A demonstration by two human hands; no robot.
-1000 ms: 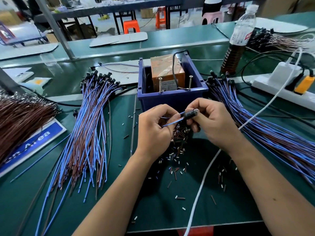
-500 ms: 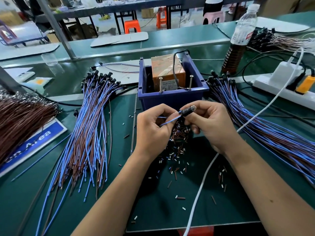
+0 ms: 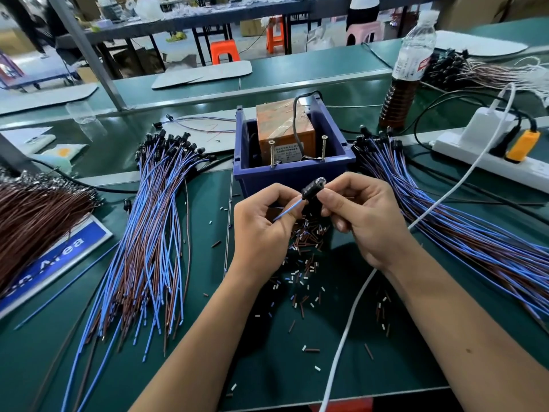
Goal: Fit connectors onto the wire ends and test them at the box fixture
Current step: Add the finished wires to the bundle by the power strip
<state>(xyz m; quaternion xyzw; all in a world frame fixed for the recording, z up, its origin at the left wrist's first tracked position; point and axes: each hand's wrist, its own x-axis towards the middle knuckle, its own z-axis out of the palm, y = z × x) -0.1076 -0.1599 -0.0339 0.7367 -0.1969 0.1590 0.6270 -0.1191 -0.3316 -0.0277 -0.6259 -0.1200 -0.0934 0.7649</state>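
Note:
My right hand (image 3: 361, 215) pinches a small black connector (image 3: 312, 188), tilted up toward the blue box fixture (image 3: 292, 173). A short blue wire (image 3: 287, 211) runs from the connector down to my left hand (image 3: 261, 230), whose fingertips pinch its lower end. Both hands hover just in front of the box. Inside the box sits an orange block (image 3: 285, 123) with two upright screws (image 3: 271, 153). Bundles of blue and brown wires with black connectors lie to the left (image 3: 154, 233) and to the right (image 3: 463, 221).
Several cut sleeve bits (image 3: 303, 263) litter the green mat under my hands. A white cable (image 3: 350, 316) crosses the mat to a power strip (image 3: 487, 156) at the right. A bottle (image 3: 407, 69) stands behind. Brown wires (image 3: 35, 215) lie at the far left.
Both hands have lifted the connector and wire slightly, closer to the box's front wall. The connector tilts more upright than before.

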